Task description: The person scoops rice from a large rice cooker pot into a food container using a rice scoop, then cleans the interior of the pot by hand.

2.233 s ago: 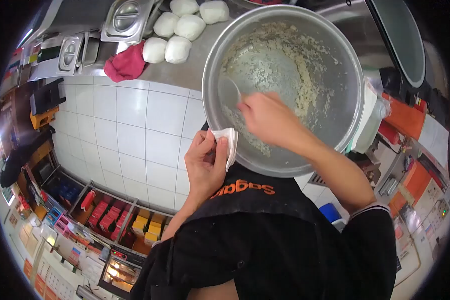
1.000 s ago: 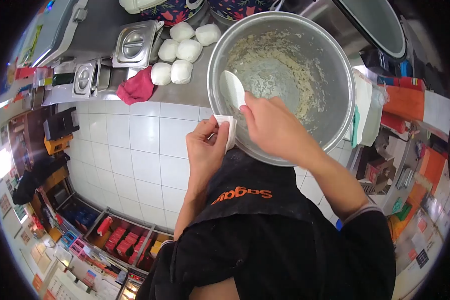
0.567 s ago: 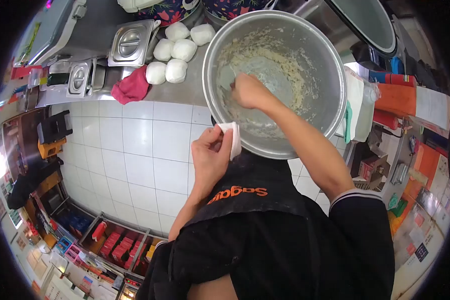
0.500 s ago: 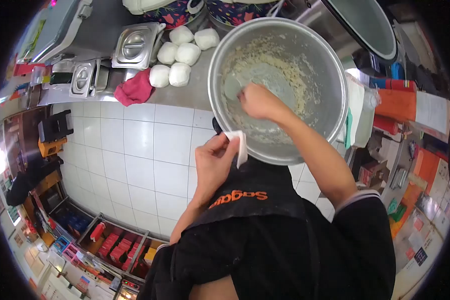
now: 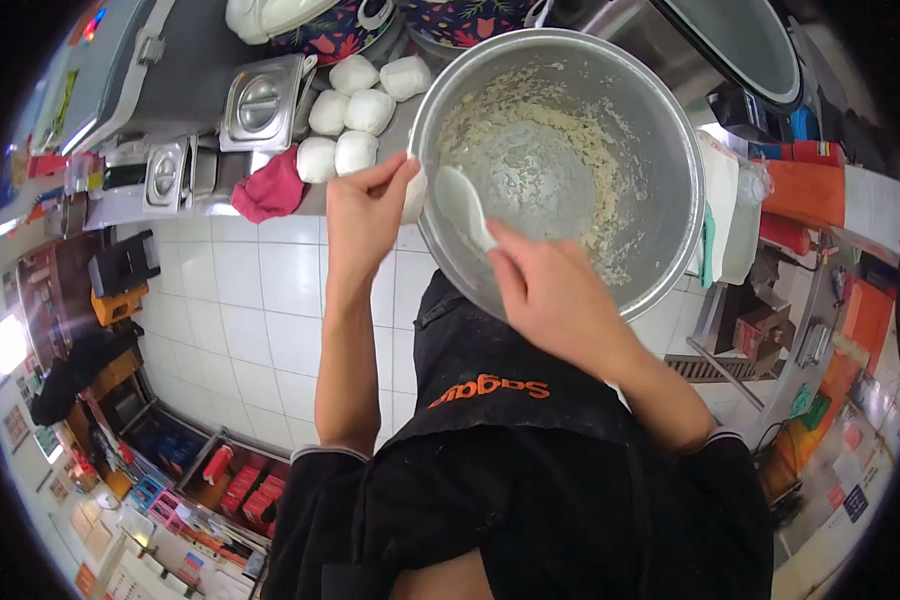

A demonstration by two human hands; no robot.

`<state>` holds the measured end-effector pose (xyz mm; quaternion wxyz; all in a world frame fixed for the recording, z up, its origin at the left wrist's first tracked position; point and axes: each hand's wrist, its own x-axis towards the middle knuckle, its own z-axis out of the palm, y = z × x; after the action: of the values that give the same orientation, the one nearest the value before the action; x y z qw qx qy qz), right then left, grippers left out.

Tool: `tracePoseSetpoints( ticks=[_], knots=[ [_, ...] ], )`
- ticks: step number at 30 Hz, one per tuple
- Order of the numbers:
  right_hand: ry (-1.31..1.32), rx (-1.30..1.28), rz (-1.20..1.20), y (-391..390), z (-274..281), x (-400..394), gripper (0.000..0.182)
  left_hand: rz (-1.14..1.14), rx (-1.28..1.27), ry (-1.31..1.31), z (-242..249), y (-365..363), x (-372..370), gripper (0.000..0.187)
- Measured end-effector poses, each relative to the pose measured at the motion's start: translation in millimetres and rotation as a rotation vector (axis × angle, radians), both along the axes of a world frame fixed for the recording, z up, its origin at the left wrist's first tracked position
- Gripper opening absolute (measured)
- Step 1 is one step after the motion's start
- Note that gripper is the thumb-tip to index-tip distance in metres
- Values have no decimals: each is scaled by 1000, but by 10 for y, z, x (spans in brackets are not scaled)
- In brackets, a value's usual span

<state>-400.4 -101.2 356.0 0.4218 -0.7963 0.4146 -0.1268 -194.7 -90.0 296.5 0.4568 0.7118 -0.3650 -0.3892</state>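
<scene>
A large metal bowl (image 5: 678, 180) has crumbly pale residue stuck around its inner wall and bottom. My right hand (image 5: 560, 290) reaches over the bowl's near side, fingers closed on the handle of a white spoon-like scraper (image 5: 460, 197), whose broad end lies against the left inner wall. At the bowl's left rim, my left hand (image 5: 363, 215) pinches a white cloth (image 5: 414, 198) between thumb and fingers. Several white wrapped bundles (image 5: 368, 111) sit on the counter just beyond my left hand, beside a crumpled red cloth (image 5: 270, 187).
Lidded steel containers (image 5: 260, 103) stand on the counter to the left. Floral-patterned pots (image 5: 345, 28) are at the back, and a large dark-rimmed vessel (image 5: 740, 45) is at the back right. A shelf with red packages (image 5: 250, 490) stands lower left, across the tiled floor (image 5: 270, 290).
My left hand has moved up and left along the rim with the white cloth. My right hand has drawn back toward me and right, leaving more of the scraper visible.
</scene>
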Motion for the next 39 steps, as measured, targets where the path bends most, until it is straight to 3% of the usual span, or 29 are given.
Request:
tracePoseSetpoints(
  ticks=[4, 6, 10, 14, 17, 20, 26, 29, 30, 33, 36, 39],
  knots=[
    [42, 45, -143, -113, -251, 94, 28, 34, 43, 80, -92, 277, -191, 27],
    [-10, 39, -54, -342, -366, 73, 25, 189, -29, 212, -90, 315, -277, 26],
    [68, -52, -35, -20, -66, 42, 19, 204, -44, 254, -161, 386, -330, 24],
    [78, -58, -70, -278, -454, 222, 23, 238, -26, 310, -114, 479, -432, 22],
    [65, -29, 1, -147, 14, 71, 26, 256, -52, 337, -159, 551, -481, 21],
    [5, -90, -58, -312, -396, 234, 27, 258, -99, 326, -234, 604, -525, 20],
    [58, -9, 14, -131, -96, 102, 26, 161, -136, 307, -251, 653, -536, 15],
    [70, -20, 59, -405, -383, 155, 21, 177, -131, 292, -219, 661, -486, 14],
    [5, -24, 96, -449, -311, 148, 19, 184, -136, 277, -193, 664, -460, 13],
    [187, -45, 114, -51, 133, 119, 20, 189, -123, 259, -242, 693, -468, 15],
    [161, -58, 167, -233, -819, 253, 20, 181, -109, 297, -215, 845, -671, 16],
    [126, -44, 169, -209, -343, 101, 26, 185, -49, 316, -188, 856, -719, 11]
  ],
)
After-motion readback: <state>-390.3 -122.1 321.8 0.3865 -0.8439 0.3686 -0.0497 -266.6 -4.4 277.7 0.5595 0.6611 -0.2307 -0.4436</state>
